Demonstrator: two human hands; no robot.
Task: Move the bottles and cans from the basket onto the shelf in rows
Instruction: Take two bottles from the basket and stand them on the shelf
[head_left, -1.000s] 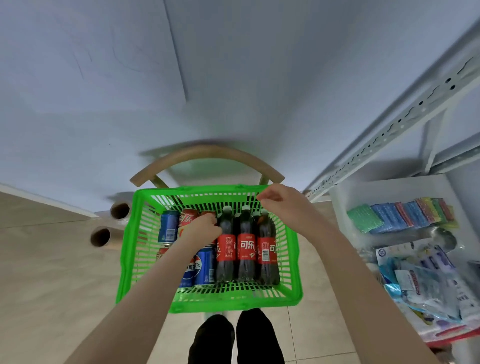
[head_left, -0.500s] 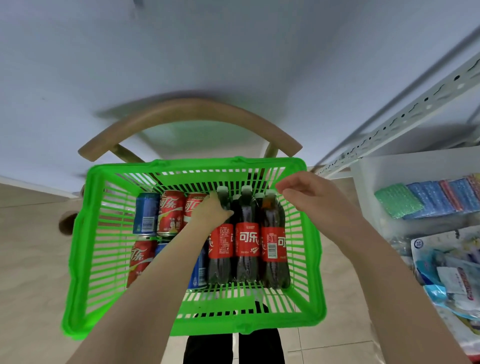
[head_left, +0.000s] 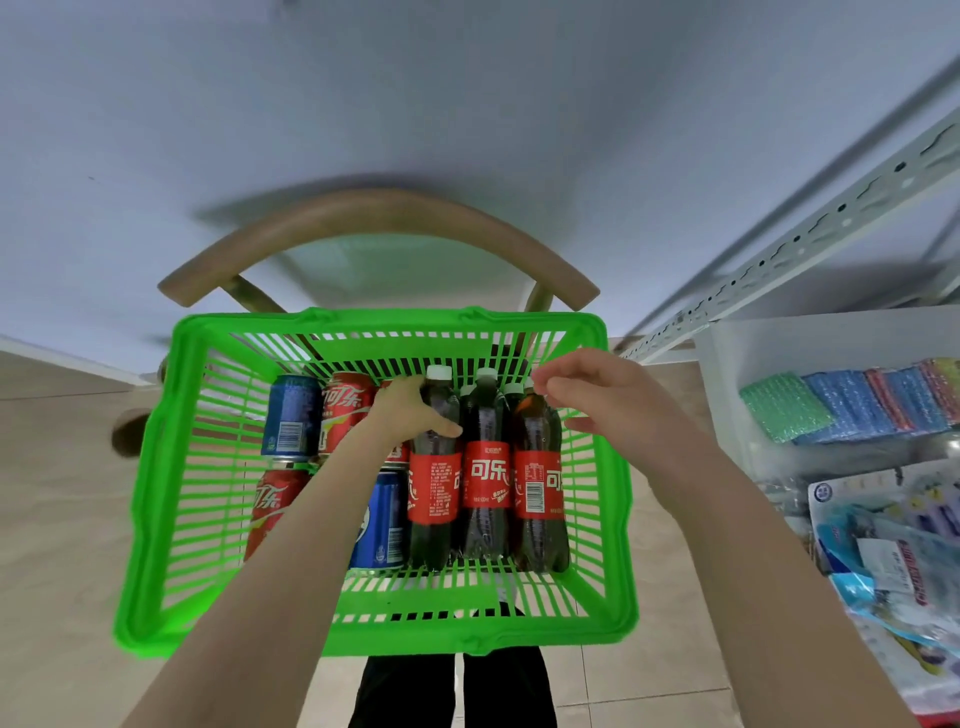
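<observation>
A green plastic basket sits on a wooden chair in front of me. It holds three dark cola bottles with red labels and white caps: left, middle, right. Beside them lie red cans and blue cans. My left hand is wrapped around the upper part of the left bottle. Over the right bottle's neck hovers my right hand, fingers curled and apart, holding nothing. The white metal shelf stands at the right.
The chair's curved wooden back arcs behind the basket, against a pale wall. The shelf's lower level holds coloured sponges and packaged goods. A perforated shelf upright runs diagonally at upper right. My legs show below the basket.
The view has come closer to the basket. My left hand has closed around the left bottle, which now sits higher. My right hand left the basket rim and hovers over the right bottle.
</observation>
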